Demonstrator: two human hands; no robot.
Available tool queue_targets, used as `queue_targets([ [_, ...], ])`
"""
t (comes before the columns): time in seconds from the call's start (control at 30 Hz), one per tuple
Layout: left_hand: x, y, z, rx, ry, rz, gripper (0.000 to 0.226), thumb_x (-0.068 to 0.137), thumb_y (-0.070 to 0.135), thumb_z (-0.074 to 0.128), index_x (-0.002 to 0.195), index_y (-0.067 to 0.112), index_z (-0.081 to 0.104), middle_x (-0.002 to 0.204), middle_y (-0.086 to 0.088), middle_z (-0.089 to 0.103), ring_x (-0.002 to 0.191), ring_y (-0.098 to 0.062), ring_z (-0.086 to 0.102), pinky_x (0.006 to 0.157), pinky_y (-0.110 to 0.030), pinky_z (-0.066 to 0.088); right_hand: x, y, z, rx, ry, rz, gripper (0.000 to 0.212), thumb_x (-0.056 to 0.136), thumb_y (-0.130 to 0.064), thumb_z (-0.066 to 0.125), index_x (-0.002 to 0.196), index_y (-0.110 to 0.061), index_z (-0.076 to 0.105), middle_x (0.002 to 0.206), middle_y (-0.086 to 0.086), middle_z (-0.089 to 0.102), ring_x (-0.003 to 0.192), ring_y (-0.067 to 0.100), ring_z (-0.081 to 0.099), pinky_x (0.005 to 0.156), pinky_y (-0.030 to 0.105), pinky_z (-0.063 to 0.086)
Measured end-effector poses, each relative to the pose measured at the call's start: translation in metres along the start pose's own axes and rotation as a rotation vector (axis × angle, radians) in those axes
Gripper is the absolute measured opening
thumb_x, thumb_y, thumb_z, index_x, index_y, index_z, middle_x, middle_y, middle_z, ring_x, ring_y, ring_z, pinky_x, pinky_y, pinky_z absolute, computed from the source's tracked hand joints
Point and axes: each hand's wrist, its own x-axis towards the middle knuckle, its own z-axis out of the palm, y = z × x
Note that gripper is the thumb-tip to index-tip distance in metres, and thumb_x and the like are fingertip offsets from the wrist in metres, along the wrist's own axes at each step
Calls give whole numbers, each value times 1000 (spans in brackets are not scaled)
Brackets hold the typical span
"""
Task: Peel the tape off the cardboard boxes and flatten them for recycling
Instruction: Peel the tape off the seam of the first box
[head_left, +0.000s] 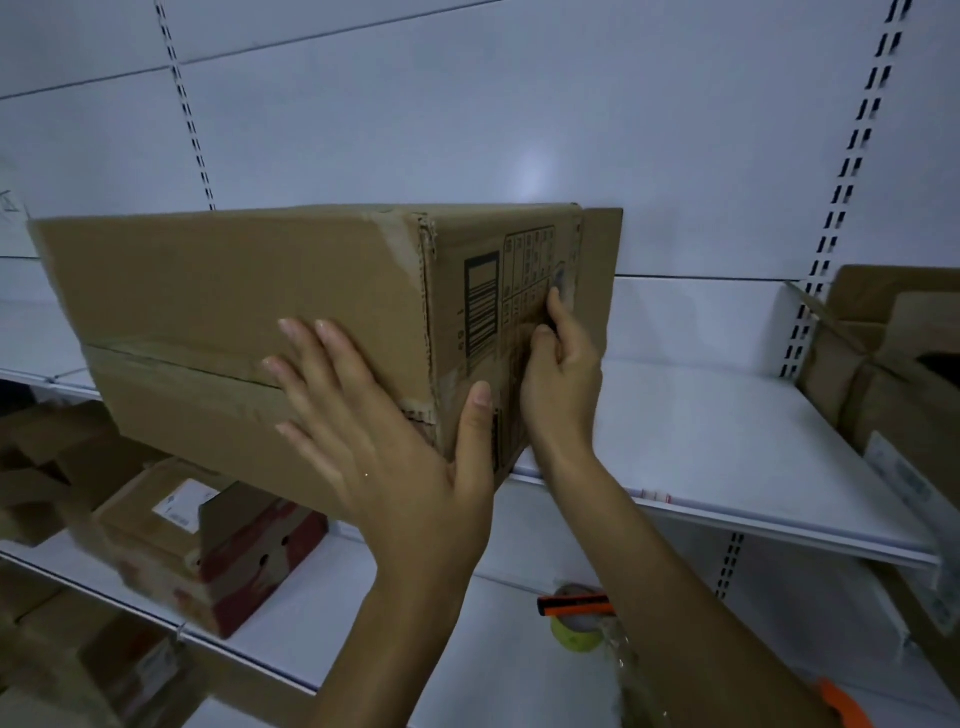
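Left hand (384, 447) presses flat, fingers spread, on the box's (234, 291) near side; right hand (563, 374) pinches tape (563, 280) on its right end.

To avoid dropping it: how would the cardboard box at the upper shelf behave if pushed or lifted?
Probably light for its size: the left hand steadies the cardboard box with straight fingers only. It could tip, as much of it seems to overhang the shelf. Its panels look stiff, but the torn corner may buckle while the right hand pinches tape.
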Motion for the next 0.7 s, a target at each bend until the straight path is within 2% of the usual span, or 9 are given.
queue_targets([
  [0.17, -1, -2, 1, 18, 0, 1, 92, 88, 47, 55, 151, 6, 3, 160, -13, 0, 147, -30, -6, 116, -52, -4, 7, 0, -3, 107, 98, 68, 26, 95, -10, 53, 117, -18, 64, 119, 2, 63, 108, 11, 59, 98, 31, 49],
  [0.3, -1, -2, 0, 12, -4, 8, 90, 88, 50, 52, 151, 8, 3, 160, -12, 0, 147, -30, -6, 116, -51, -5, 32, -7, -12, 169, 24, 201, 14, 90, -7, 60, 99, -17, 64, 110, 10, 66, 104, 22, 62, 94, 36, 51],
  [0.4, -1, -3, 0, 14, -9, 8, 90, 89, 50, 51, 151, 8, 2, 160, -12, -1, 147, -30, -7, 115, -51, -5, 39, -9, -15, 151, 21, 184, 14, 87, -6, 63, 89, -20, 66, 103, 9, 68, 96, 19, 64, 86, 29, 52],
  [0.47, -1, -2, 0, 14, -13, 5, 90, 89, 49, 52, 151, 9, 1, 160, -10, -2, 147, -29, -8, 115, -52, -5, 36, -7, -13, 155, 39, 145, 17, 88, -3, 61, 86, -19, 65, 98, 9, 67, 90, 16, 63, 82, 26, 53],
  [0.57, -1, 0, 0, 19, -19, 0, 90, 89, 49, 52, 151, 9, 0, 160, -10, -3, 147, -29, -8, 115, -52, -5, 30, -5, -11, 167, 49, 115, 19, 88, -2, 58, 86, -19, 64, 97, 9, 66, 90, 18, 62, 81, 28, 53],
  [0.7, 0, 0, 0, 27, -20, -11, 90, 90, 49, 53, 151, 7, 1, 160, -13, -1, 147, -31, -7, 114, -53, -5, 27, -3, -11, 156, 31, 86, 15, 89, -1, 56, 93, -14, 63, 97, 6, 64, 90, 14, 60, 77, 19, 52],
])
